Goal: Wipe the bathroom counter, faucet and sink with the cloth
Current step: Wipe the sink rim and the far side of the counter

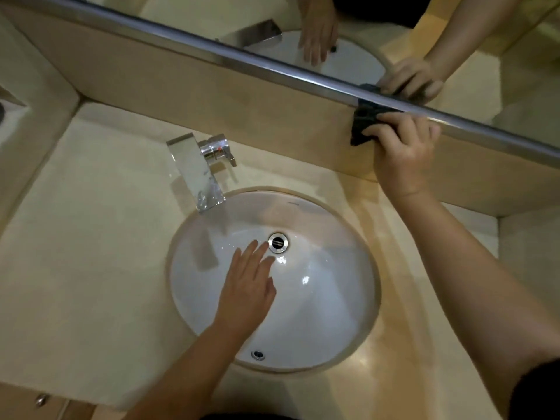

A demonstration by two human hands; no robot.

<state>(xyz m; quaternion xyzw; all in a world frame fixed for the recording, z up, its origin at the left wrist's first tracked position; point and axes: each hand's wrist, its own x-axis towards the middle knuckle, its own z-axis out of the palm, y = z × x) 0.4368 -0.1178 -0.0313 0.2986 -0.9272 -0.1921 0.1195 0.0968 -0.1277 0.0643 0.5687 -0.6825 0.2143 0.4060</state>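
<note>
A white oval sink [327, 313] is set into the beige counter [91, 253], with a chrome drain [278, 243] in the bowl. A chrome faucet [197, 171] stands at the sink's back left. My left hand [247, 286] hovers over the bowl with straight fingers reaching toward the drain, holding nothing. My right hand [400, 153] grips a dark cloth [363, 124] against the beige backsplash, just under the metal mirror rail [242, 60] at the upper right.
A mirror [378, 31] above the rail reflects both hands and the faucet. A side wall rises at the left [27, 110] and another at the right [527, 253]. A cabinet front with a knob [41, 400] shows at the bottom left.
</note>
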